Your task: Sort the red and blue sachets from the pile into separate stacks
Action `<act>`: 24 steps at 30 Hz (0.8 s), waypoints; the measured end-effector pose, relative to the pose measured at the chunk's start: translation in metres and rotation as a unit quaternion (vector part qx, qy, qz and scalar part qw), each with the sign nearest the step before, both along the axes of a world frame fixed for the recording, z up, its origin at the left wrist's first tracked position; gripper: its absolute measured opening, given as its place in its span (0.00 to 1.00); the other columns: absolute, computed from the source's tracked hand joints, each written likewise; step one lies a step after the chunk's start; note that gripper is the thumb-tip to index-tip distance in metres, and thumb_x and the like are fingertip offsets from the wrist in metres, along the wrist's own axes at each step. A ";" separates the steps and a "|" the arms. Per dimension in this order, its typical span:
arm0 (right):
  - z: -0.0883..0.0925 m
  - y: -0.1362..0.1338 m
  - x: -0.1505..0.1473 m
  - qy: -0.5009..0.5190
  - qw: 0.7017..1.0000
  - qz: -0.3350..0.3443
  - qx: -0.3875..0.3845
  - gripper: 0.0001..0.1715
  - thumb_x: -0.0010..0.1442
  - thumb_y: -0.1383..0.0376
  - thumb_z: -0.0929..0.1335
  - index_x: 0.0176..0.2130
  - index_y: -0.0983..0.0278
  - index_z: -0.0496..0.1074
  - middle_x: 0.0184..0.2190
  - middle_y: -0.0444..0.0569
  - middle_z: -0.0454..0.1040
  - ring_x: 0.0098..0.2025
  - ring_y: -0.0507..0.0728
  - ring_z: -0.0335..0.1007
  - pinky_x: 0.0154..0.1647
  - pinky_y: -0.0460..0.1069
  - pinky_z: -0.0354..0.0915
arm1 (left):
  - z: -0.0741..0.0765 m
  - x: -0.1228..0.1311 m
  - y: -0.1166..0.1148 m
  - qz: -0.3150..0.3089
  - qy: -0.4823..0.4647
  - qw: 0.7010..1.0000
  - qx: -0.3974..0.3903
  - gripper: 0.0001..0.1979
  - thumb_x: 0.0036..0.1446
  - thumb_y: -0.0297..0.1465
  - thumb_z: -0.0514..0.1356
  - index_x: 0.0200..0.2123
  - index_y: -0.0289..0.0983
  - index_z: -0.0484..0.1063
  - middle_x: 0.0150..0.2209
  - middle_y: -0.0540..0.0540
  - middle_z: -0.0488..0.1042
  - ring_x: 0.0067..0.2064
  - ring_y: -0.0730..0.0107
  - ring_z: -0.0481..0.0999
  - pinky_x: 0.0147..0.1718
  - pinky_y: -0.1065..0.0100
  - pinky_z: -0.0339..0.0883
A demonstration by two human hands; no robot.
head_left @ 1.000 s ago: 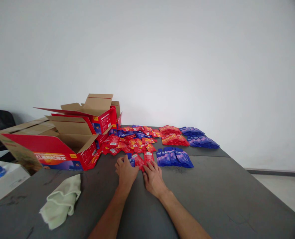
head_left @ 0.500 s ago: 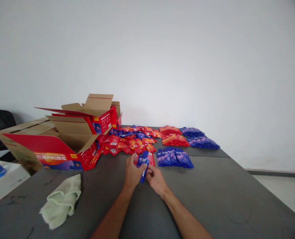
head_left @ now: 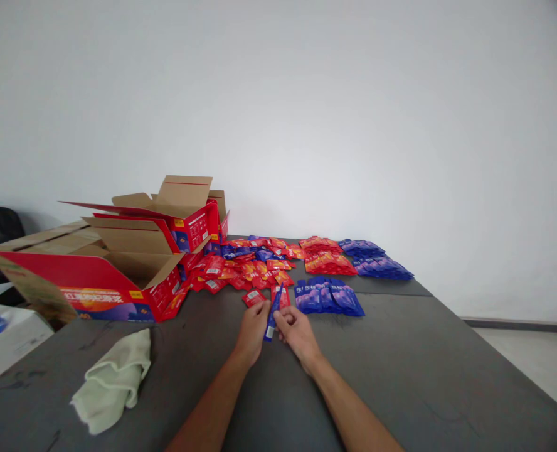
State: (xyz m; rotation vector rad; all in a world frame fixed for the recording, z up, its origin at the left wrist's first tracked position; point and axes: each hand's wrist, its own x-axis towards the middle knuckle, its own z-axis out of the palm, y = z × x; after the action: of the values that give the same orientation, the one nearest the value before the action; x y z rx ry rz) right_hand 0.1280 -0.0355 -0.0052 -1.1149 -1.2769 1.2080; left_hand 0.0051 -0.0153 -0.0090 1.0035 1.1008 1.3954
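Note:
A slim blue pouch (head_left: pixel 271 321) with a pale label near its lower end is held tilted, nearly edge-on, above the table. My left hand (head_left: pixel 252 331) is closed on its left side. On the other side, my right hand (head_left: pixel 298 334) has curled fingers with thumb and fingertips at the pouch's right edge; their exact contact is partly hidden. Just beyond my hands lie a red pouch (head_left: pixel 254 297) and another red pouch (head_left: pixel 285 297), partly covered by the blue one. To the right is a row of overlapping blue pouches (head_left: pixel 328 297).
Open red cartons (head_left: pixel 104 285) stand at the left beside a loose heap of red and blue pouches (head_left: pixel 245 271). Stacked red pouches (head_left: pixel 330 263) and blue pouches (head_left: pixel 382 267) lie at the back right. A pale green cloth (head_left: pixel 116 380) rests on the dark table (head_left: pixel 424 370).
The blue pouch has turned from showing its printed front to nearly edge-on, with a pale label visible. My left hand has rotated with it. Another red pouch behind is now uncovered.

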 end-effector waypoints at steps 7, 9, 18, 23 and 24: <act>-0.006 0.006 0.006 0.018 0.998 -0.058 0.020 0.26 0.52 0.43 0.71 0.29 0.62 0.67 0.17 0.38 0.65 0.19 0.49 0.58 0.20 0.45 0.54 | 0.005 0.002 -0.002 -0.055 -0.116 0.990 -0.057 0.21 0.43 0.44 0.69 0.29 0.31 0.75 0.23 0.48 0.74 0.24 0.71 0.72 0.27 0.70 0.65; -0.007 0.007 0.007 0.015 0.997 -0.069 0.026 0.25 0.52 0.44 0.71 0.31 0.63 0.68 0.18 0.39 0.66 0.20 0.49 0.58 0.21 0.45 0.55 | 0.003 0.000 0.000 -0.027 -0.107 0.993 -0.043 0.20 0.44 0.45 0.68 0.28 0.31 0.74 0.23 0.49 0.73 0.23 0.73 0.71 0.26 0.71 0.64; -0.005 0.006 0.008 0.007 0.999 -0.030 0.007 0.26 0.53 0.43 0.70 0.27 0.64 0.70 0.19 0.40 0.66 0.21 0.49 0.57 0.22 0.45 0.52 | 0.001 -0.005 0.000 -0.021 -0.055 0.998 -0.038 0.22 0.46 0.47 0.67 0.32 0.32 0.76 0.25 0.47 0.76 0.25 0.70 0.74 0.26 0.70 0.67; -0.009 0.008 0.013 0.055 0.997 -0.057 -0.011 0.26 0.54 0.44 0.69 0.27 0.63 0.67 0.16 0.38 0.63 0.18 0.48 0.54 0.18 0.44 0.48 | 0.007 -0.003 -0.004 -0.106 0.010 0.991 -0.079 0.18 0.45 0.42 0.67 0.29 0.32 0.74 0.21 0.45 0.75 0.19 0.68 0.73 0.19 0.69 0.66; -0.009 0.009 0.013 0.065 0.997 -0.049 -0.017 0.26 0.55 0.44 0.69 0.27 0.63 0.67 0.16 0.38 0.63 0.17 0.48 0.54 0.18 0.44 0.49 | 0.008 -0.002 -0.005 -0.113 0.007 0.990 -0.081 0.17 0.45 0.42 0.66 0.28 0.32 0.73 0.20 0.45 0.74 0.18 0.68 0.72 0.18 0.69 0.65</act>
State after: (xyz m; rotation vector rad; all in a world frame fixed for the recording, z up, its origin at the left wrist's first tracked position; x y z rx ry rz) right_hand 0.1408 -0.0269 -0.0146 -1.0927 -1.0940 1.2119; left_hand 0.0031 -0.0204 -0.0014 0.9879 1.0577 1.0999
